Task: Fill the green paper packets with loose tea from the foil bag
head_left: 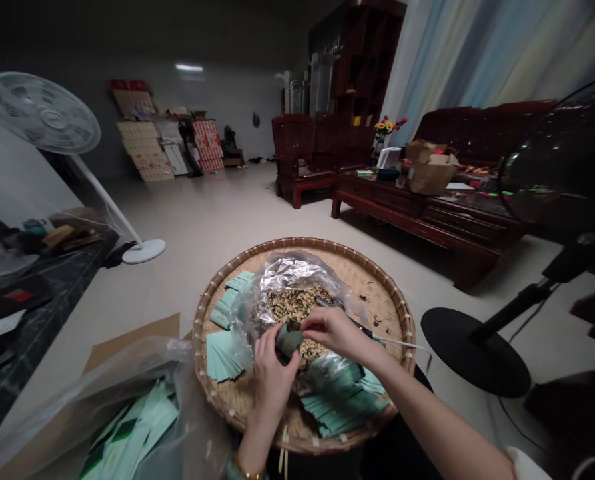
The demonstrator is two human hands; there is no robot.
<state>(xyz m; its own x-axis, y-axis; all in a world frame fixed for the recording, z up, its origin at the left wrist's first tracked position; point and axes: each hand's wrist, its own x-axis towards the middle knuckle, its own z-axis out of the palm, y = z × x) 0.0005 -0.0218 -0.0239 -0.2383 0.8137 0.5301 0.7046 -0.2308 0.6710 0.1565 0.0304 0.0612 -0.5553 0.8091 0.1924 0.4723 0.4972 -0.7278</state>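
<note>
Over the middle of a round woven bamboo tray (377, 270), my left hand (271, 360) is closed around a small dark green pouch (289, 339). The fingertips of my right hand (330, 330) pinch the pouch's upper right edge. Beneath both hands, an open clear plastic bag (297, 267) holds a loose dry mix (297, 303) of pale and dark bits. A thin tool with a metallic end (322, 301) passes behind my right hand; whether that hand grips it I cannot tell. Light green packets (223, 357) lie fanned at the tray's left, and more green packets (340, 400) at its front right.
At lower left, a plastic-lined cardboard box (132, 343) holds several long green packets (132, 433). A white fan (145, 251) stands left and a black fan (475, 350) right. Behind is a dark wooden table (377, 193) bearing a paper bag (430, 173).
</note>
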